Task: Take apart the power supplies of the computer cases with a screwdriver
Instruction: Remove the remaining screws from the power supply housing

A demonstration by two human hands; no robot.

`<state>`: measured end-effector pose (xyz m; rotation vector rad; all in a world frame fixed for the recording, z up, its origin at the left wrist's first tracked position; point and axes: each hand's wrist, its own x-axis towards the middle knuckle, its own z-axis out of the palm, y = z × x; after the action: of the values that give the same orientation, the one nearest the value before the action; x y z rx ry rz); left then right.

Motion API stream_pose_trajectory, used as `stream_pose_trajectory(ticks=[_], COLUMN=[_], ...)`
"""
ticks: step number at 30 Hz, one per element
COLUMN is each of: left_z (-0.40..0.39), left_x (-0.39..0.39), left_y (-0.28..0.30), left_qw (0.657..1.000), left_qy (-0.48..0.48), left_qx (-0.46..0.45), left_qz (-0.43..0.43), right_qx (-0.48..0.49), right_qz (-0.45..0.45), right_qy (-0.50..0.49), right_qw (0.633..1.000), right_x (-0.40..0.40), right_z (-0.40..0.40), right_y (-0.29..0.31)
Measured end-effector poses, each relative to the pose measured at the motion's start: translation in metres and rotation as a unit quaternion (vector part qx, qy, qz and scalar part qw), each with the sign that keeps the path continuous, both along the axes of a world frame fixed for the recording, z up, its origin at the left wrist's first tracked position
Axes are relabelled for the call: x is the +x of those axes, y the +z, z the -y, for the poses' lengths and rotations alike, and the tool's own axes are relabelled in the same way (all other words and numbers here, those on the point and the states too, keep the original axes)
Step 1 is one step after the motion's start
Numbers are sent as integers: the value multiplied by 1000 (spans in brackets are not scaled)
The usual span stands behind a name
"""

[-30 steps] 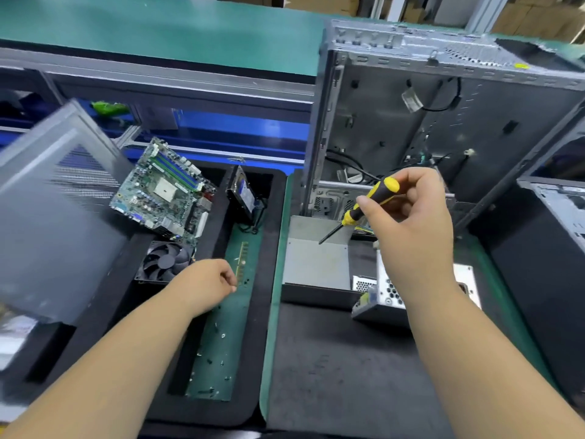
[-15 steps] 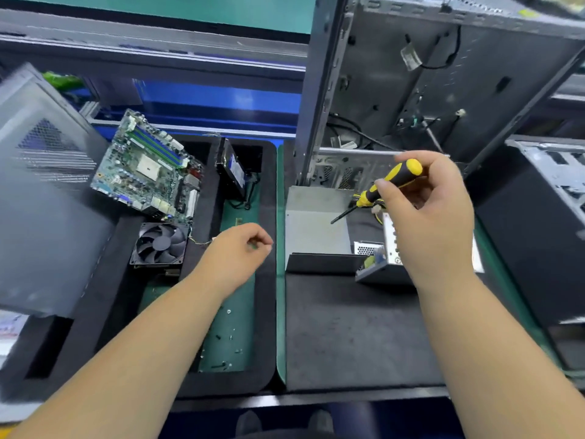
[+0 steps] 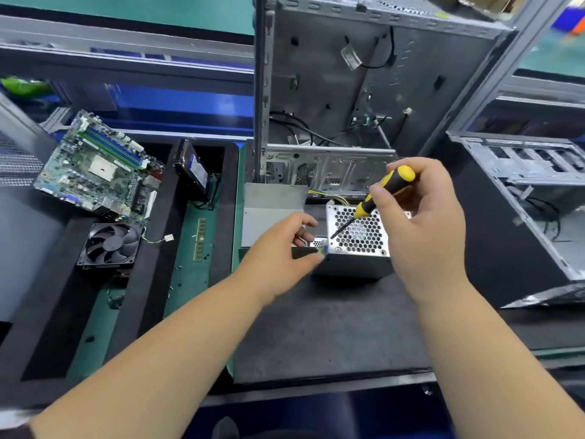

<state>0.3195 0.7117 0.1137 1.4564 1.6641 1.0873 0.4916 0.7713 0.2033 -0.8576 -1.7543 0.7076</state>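
While the open computer case (image 3: pixel 364 90) stands upright at the back of the black mat (image 3: pixel 316 327) on the desk, a second case (image 3: pixel 531 198) lies just to its right. Left of the mat, a dark foam tray (image 3: pixel 152 280) carries a motherboard (image 3: pixel 95 169) leaning at an angle, a cooling fan (image 3: pixel 110 245) below it, a hard drive (image 3: pixel 193 169) standing on edge, and a memory stick (image 3: pixel 200 239) lying on the green strip. A flat grey metal cover (image 3: pixel 272 210) sits between the tray and the power supply (image 3: pixel 357 245), with nothing between the hands and the unit itself.

That power supply rests on the mat in front of the upright case, its honeycomb fan grille facing up and toward the camera, yellow and black wires running from its far side into the case. The right hand (image 3: pixel 424 223) has its grip curled round the yellow-and-black handle of the screwdriver (image 3: pixel 373 201), whose long axis slants from upper right down to lower left, the tip over the grille. The left hand (image 3: pixel 281 251) is at the unit's near left corner with fingers loosely bent; whether it pinches anything cannot be told.

Half a second earlier the left hand hovered over the tray and the power supply lay flatter; now the hand has crossed to the unit, and the grille is turned up.
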Motion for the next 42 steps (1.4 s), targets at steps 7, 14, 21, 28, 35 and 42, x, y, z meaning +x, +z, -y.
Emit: stream_pose_trajectory(ticks=[7,14,21,28,35,42], left_z=[-9,-13,-14,-18,-23,-24], left_x=[35,46,50,51,48,48], left_y=[0,-1,-5,-8,-7,-5], left_qw=[999,999,999,994,993,993], left_qy=[-7,24,42,60,71,62], left_qx=[9,17,7,-2,-24,-40], left_qz=[-50,-36,31,86,92,91], right_qx=[8,14,5,-11,-10,56], right_qz=[57,63,66,90,171,177], right_qy=[7,21,30,55,82,21], right_qw=[998,998,997,994,982,982], right_x=[24,30,31,32,28,24], right_z=[-3,-5,-2,-1,-4,-4], right_y=[-7,-9,-9,-7,7,11])
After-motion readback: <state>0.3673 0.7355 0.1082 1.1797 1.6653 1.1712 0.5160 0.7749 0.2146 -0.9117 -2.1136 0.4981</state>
